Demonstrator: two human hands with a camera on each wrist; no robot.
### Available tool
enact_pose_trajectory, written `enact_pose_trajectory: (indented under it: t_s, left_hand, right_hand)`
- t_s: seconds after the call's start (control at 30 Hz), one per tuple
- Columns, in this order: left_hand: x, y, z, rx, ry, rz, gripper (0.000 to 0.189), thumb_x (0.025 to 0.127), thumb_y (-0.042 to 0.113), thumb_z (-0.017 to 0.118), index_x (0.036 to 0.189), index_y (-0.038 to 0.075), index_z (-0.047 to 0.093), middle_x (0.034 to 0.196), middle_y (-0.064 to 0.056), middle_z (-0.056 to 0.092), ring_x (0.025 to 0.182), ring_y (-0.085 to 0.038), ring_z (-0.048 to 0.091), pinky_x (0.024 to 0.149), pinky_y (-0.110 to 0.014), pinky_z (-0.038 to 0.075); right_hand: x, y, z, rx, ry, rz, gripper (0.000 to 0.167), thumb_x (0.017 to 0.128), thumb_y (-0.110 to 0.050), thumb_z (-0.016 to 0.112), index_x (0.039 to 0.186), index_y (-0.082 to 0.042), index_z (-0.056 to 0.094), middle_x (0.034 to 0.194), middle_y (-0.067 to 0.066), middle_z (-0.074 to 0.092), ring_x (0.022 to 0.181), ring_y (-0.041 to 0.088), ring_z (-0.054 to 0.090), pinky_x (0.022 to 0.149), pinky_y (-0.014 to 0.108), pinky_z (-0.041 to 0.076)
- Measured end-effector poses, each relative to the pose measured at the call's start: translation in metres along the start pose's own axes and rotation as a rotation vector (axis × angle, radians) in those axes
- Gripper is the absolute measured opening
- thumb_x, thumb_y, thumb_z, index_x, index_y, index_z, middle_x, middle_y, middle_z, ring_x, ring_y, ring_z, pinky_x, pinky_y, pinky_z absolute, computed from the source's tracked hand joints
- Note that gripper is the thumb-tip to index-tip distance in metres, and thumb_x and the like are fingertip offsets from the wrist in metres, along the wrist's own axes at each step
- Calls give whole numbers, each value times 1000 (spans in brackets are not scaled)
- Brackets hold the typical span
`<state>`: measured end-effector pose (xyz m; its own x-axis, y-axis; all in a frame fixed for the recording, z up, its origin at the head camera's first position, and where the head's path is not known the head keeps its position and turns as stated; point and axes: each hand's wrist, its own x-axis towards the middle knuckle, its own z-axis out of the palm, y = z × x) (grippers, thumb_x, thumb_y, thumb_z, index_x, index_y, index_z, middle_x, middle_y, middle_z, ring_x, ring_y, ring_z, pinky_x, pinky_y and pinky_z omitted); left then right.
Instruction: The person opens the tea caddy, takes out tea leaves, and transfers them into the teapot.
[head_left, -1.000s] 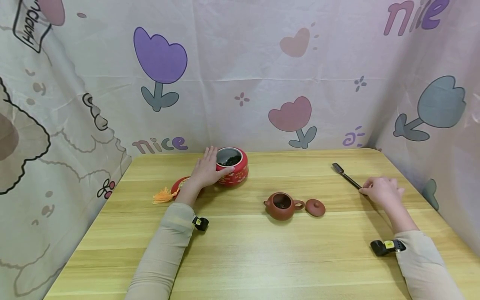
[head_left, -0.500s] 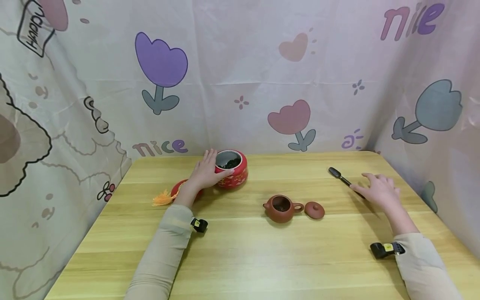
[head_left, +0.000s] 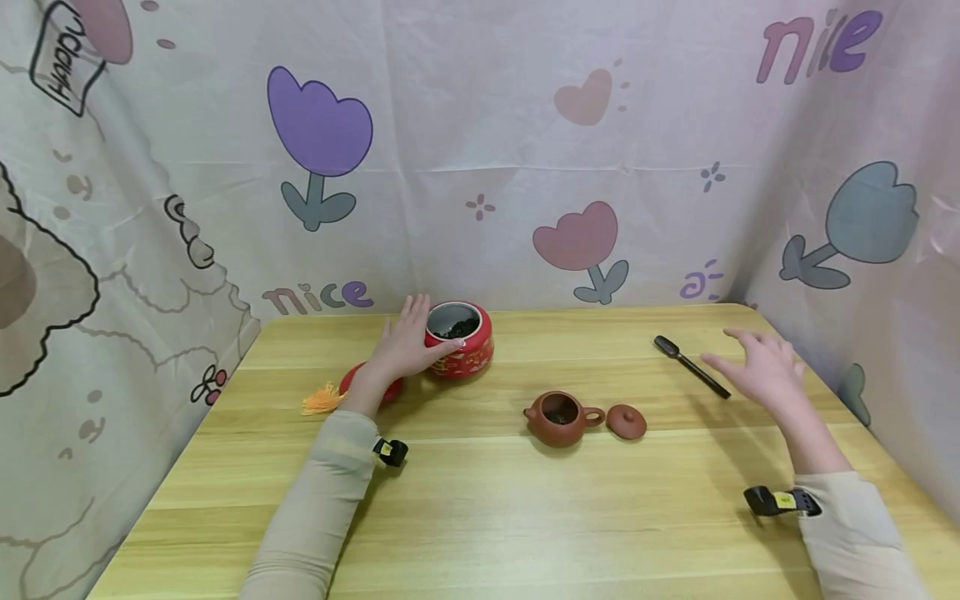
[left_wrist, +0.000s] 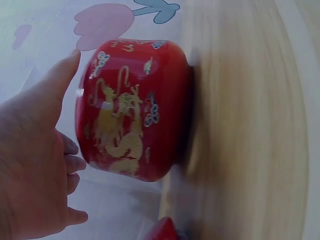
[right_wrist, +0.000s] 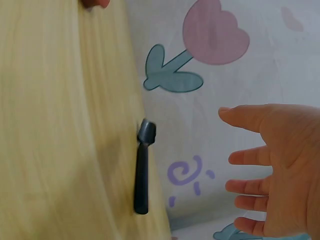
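Near the back of the table stands a red jar [head_left: 467, 357] with a gold dragon and dark leaves, probably tea, inside. Beside its left side is my left hand [head_left: 405, 346], fingers extended and thumb across the rim in the head view; whether it touches the jar I cannot tell. A black tea scoop [head_left: 692, 367] lies on the table at the right. My right hand [head_left: 767, 371] hovers just right of the scoop, fingers spread, holding nothing. The right wrist view shows the scoop [right_wrist: 143, 172] apart from that hand [right_wrist: 285, 170].
A brown clay teapot [head_left: 547, 429] with dark contents stands mid-table, its lid [head_left: 626, 422] flat beside the handle. The jar's red lid [head_left: 393, 392] with an orange tassel [head_left: 323, 400] lies partly hidden under my left wrist. A patterned cloth [head_left: 450, 125] hangs behind the table.
My right hand has let go of the scoop and lifted away to the right, leaving it on the table. My left hand has shifted slightly away from the jar.
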<state>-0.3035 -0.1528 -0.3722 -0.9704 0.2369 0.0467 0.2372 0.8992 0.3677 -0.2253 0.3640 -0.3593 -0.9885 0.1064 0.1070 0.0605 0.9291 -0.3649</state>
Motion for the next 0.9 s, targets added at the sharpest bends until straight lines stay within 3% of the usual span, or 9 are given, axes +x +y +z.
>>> enact_pose_trajectory:
  t_s: [0.13, 0.33, 0.57, 0.7, 0.8, 0.9]
  left_hand:
    - [-3, 4, -6, 9, 14, 20, 115, 79, 83, 46, 158, 14, -1, 166, -9, 2, 154, -28, -7, 119, -65, 1]
    - [-15, 15, -18, 32, 42, 98, 112, 79, 82, 47, 158, 18, 3, 166, -6, 4, 154, -26, -6, 120, -63, 2]
    - [-31, 38, -23, 65, 58, 208, 108, 79, 79, 53, 158, 19, 11, 166, -2, 11, 155, -24, -1, 122, -59, 6]
    - [-36, 49, -18, 82, 68, 276, 104, 81, 74, 56, 158, 18, 13, 165, -2, 14, 154, -25, 2, 123, -57, 9]
    - [-40, 58, -14, 85, 72, 332, 103, 82, 71, 58, 158, 17, 15, 165, -4, 17, 154, -25, 5, 122, -57, 10]
    - [-44, 66, -9, 84, 66, 383, 102, 82, 71, 58, 158, 17, 16, 164, -4, 19, 154, -25, 7, 122, -58, 11]
  right_hand:
    - [-4, -7, -6, 15, 25, -27, 80, 95, -59, 49, 150, -4, 30, 143, 41, 28, 122, 64, 23, 93, 75, 22]
    - [-12, -19, -12, 60, 78, -81, 76, 96, -53, 51, 151, -6, 29, 143, 40, 30, 124, 65, 22, 92, 75, 22]
    - [-23, -34, -15, 250, 147, -187, 64, 97, -37, 57, 146, 1, 38, 139, 36, 41, 124, 56, 29, 90, 68, 30]
    - [-27, -41, -8, 384, 185, -263, 54, 97, -25, 60, 141, 2, 46, 135, 29, 47, 119, 38, 39, 86, 40, 41]
    - [-28, -45, 0, 453, 217, -298, 47, 95, -18, 63, 137, -1, 52, 129, 10, 53, 114, 15, 41, 80, 19, 37]
    - [-29, -48, 8, 511, 221, -324, 43, 93, -14, 65, 134, -1, 56, 123, -13, 51, 108, -1, 39, 79, 11, 36]
